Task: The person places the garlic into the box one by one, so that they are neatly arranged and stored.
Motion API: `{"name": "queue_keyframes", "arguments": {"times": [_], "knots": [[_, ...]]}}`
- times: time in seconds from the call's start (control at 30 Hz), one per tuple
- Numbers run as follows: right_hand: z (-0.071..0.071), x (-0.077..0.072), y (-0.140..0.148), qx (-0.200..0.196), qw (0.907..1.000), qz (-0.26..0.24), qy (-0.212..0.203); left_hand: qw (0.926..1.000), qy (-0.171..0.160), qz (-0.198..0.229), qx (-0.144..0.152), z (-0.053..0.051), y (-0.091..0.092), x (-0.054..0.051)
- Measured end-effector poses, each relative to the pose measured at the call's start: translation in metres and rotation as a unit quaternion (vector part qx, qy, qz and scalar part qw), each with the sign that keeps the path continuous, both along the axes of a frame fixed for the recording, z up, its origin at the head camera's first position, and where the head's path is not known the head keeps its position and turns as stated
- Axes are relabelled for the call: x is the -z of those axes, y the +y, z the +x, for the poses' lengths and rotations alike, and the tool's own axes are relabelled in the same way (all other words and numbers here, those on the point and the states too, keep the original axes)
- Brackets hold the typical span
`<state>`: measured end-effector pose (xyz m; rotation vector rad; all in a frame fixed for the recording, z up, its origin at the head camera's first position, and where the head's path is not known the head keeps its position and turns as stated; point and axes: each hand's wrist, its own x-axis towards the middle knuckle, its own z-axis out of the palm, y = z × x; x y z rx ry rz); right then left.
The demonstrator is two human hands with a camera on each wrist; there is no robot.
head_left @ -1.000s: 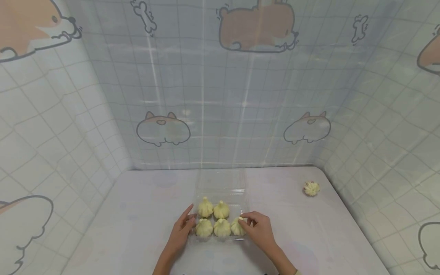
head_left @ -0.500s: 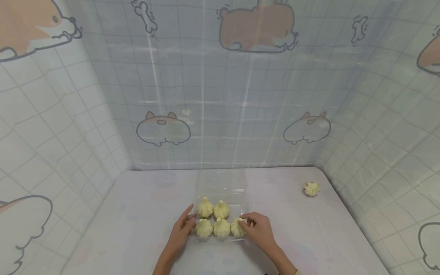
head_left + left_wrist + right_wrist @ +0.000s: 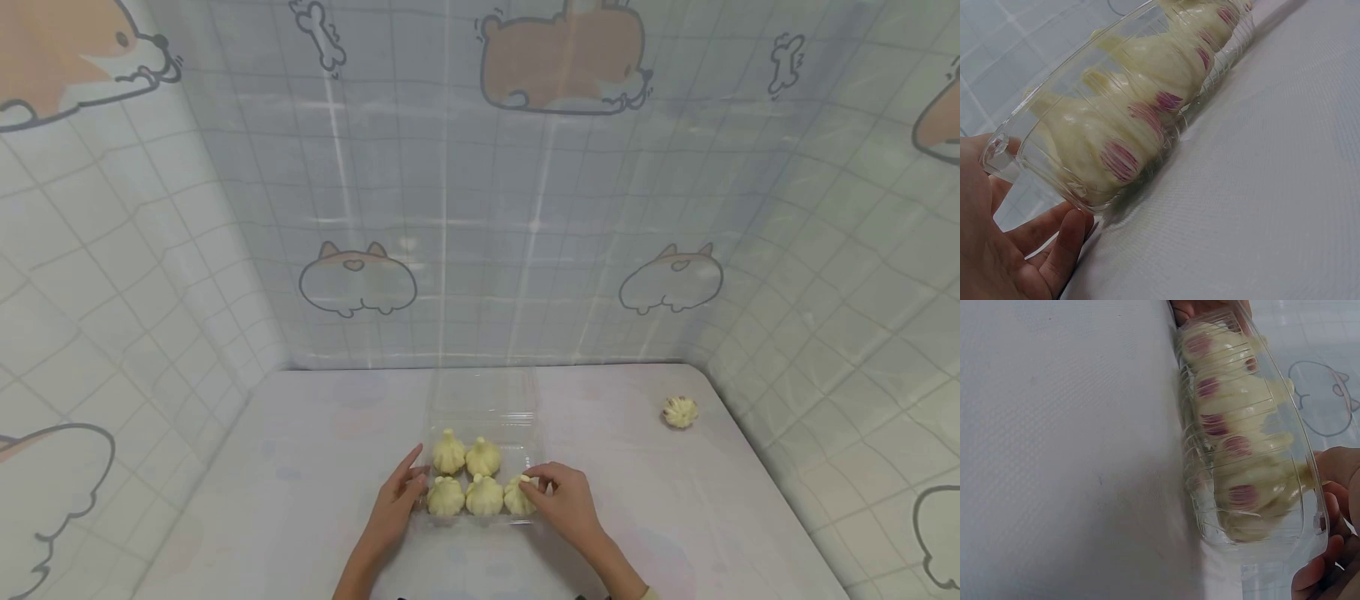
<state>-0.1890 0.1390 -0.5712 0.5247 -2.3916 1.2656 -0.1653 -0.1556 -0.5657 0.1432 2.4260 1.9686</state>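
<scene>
R hand (image 3: 562, 496) pinches stem of bulb (image 3: 517, 497) in box's (image 3: 517, 457) nr R corner; fingertips partly hide it. L hand (image 3: 395, 497), fingers spread, touches box's L wall. Clear lid (image 3: 483, 392) hard to make out. Forearms cut off at bottom. Table (image 3: 600, 425) stretches R to loose bulb (image 3: 680, 412), nr edge.

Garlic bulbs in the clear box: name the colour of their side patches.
The patches are purplish-pink with pale streaks, clearest in the left wrist view.
</scene>
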Motion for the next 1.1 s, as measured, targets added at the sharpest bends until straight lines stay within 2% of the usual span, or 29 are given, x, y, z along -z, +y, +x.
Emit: {"name": "queue_keyframes", "arguments": {"times": [0.17, 0.27, 0.47, 0.53, 0.63, 0.8, 0.87, 1.1], "knots": [[0.000, -0.001, 0.000, 0.003, 1.0000, 0.009, 0.000, 1.0000, -0.006, -0.004, -0.003, 0.000, 0.001, -0.001], [0.000, -0.001, 0.001, 0.003, 1.0000, 0.009, -0.001, 1.0000, -0.009, 0.002, -0.004, -0.002, 0.000, 0.003], [0.000, 0.000, 0.004, 0.000, 1.0000, 0.005, -0.006, 0.9999, -0.009, 0.010, -0.005, -0.013, -0.006, 0.030], [0.001, -0.001, 0.007, -0.002, 0.9999, 0.000, -0.010, 0.9999, -0.007, 0.006, -0.008, -0.015, -0.007, 0.036], [0.002, -0.004, 0.011, -0.010, 0.9998, -0.013, -0.008, 0.9999, -0.003, 0.005, -0.008, -0.014, -0.007, 0.035], [0.002, -0.008, 0.022, -0.012, 0.9996, -0.025, 0.003, 0.9999, -0.007, 0.009, -0.004, -0.008, -0.005, 0.017], [0.001, -0.009, 0.028, -0.003, 0.9997, -0.022, 0.004, 0.9999, -0.010, 0.010, -0.006, -0.007, -0.004, 0.014], [-0.008, -0.017, 0.053, 0.054, 0.9985, 0.007, 0.007, 0.9997, -0.009, -0.005, -0.022, -0.014, -0.005, 0.032]]}}
